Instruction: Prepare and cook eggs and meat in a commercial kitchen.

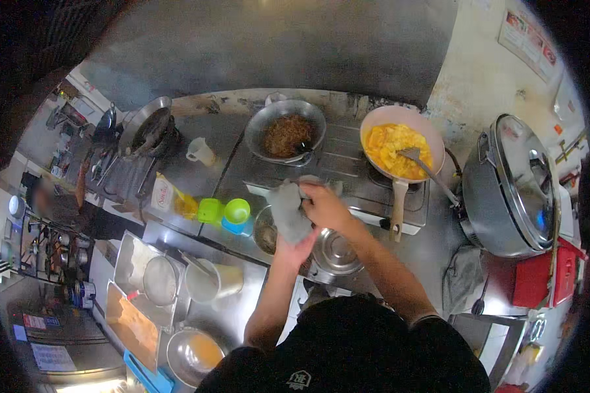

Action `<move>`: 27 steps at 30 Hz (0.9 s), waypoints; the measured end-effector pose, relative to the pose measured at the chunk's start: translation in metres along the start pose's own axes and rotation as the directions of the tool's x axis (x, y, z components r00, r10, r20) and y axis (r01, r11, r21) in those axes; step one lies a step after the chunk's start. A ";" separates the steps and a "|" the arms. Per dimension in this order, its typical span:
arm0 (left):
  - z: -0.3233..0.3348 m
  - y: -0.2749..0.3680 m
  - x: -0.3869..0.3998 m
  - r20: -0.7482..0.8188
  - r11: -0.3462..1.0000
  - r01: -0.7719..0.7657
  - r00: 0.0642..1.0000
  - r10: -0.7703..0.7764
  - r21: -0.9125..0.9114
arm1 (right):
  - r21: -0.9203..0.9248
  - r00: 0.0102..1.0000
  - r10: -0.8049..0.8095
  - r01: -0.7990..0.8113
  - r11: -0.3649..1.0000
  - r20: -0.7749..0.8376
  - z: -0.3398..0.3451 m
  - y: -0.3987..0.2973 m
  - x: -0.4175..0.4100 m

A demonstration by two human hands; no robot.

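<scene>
A grey cloth (286, 209) is bunched up between my two hands above the front of the stove. My left hand (299, 249) holds it from below, and the fingers of my right hand (324, 205) grip its upper right side. Beneath my hands sit a shiny steel bowl (338, 251) and, partly hidden, another metal bowl (264, 231). Behind the cloth a steel wok (252, 125) contains brown shredded food (287, 135) and a dark utensil. To the right, a light frying pan (373, 116) holds yellow scrambled egg (393, 142), with a metal spatula (435, 174) resting in it.
A large lidded pot (491, 206) stands at the right, near a red box (545, 275). Green cups (210, 210), an oil pouch (169, 196) and a plastic jug (201, 151) are left. Nearer are a white bucket (201, 282), a steel bowl (179, 356) and a person (54, 206) farther off.
</scene>
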State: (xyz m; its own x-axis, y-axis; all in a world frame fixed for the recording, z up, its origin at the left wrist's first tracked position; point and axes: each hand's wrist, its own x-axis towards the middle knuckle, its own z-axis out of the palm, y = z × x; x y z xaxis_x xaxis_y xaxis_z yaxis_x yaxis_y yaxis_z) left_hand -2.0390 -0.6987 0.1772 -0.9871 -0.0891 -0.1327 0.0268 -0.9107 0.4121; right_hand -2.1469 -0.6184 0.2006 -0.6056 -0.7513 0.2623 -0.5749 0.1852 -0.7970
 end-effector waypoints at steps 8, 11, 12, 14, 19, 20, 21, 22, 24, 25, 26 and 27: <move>-0.085 0.038 0.109 -0.467 0.988 -0.139 0.879 0.095 -0.060 | -0.015 0.984 -0.011 0.009 1.000 -0.177 -0.017 -0.025 -0.044; -0.085 0.030 0.143 -0.580 0.996 -0.071 0.814 0.029 -0.051 | -0.049 0.987 0.145 -0.149 0.988 -0.072 -0.027 -0.023 -0.085; -0.092 0.030 0.153 -0.598 0.991 -0.114 0.799 0.054 -0.064 | -0.087 0.988 0.154 -0.156 0.984 -0.030 -0.026 -0.021 -0.097; -0.080 0.027 0.168 -0.591 0.991 -0.130 0.802 0.090 -0.025 | -0.129 0.983 0.183 -0.182 0.975 -0.003 -0.025 -0.012 -0.122; -0.070 0.042 0.198 -0.590 0.997 -0.068 0.804 0.069 0.024 | -0.097 0.926 0.372 -0.365 0.926 0.064 -0.009 0.025 -0.169; -0.072 0.047 0.204 -0.640 0.998 -0.035 0.766 0.060 0.052 | -0.095 0.926 0.371 -0.364 0.927 0.066 -0.005 0.032 -0.174; -0.074 0.050 0.208 -0.689 0.997 0.005 0.723 0.050 0.078 | -0.093 0.932 0.350 -0.342 0.935 0.093 -0.003 0.036 -0.177; -0.076 0.052 0.211 -0.678 0.993 0.009 0.731 0.075 0.118 | -0.090 0.937 0.327 -0.318 0.944 0.121 -0.001 0.038 -0.179; -0.083 0.061 0.211 -0.681 0.997 0.022 0.731 0.034 0.073 | -0.071 0.934 0.333 -0.326 0.943 0.126 -0.002 0.032 -0.173; -0.086 0.064 0.212 -0.681 0.999 0.031 0.732 -0.006 0.025 | -0.056 0.932 0.336 -0.332 0.942 0.132 -0.004 0.028 -0.169; -0.089 0.065 0.211 -0.681 0.999 0.033 0.733 -0.005 0.027 | -0.055 0.933 0.336 -0.332 0.942 0.130 0.000 0.033 -0.166; -0.081 0.064 0.208 -0.628 0.999 0.021 0.778 -0.001 0.025 | -0.087 0.961 0.260 -0.253 0.964 0.089 0.003 0.038 -0.162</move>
State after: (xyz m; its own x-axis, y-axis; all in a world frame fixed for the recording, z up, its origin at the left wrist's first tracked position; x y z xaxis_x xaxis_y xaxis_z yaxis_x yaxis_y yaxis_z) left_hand -2.2298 -0.8079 0.1030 -0.6695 -0.3221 -0.6694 0.0021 -0.9019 0.4319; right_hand -2.0689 -0.4917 0.1266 -0.6828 -0.7306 -0.0040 -0.4487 0.4236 -0.7869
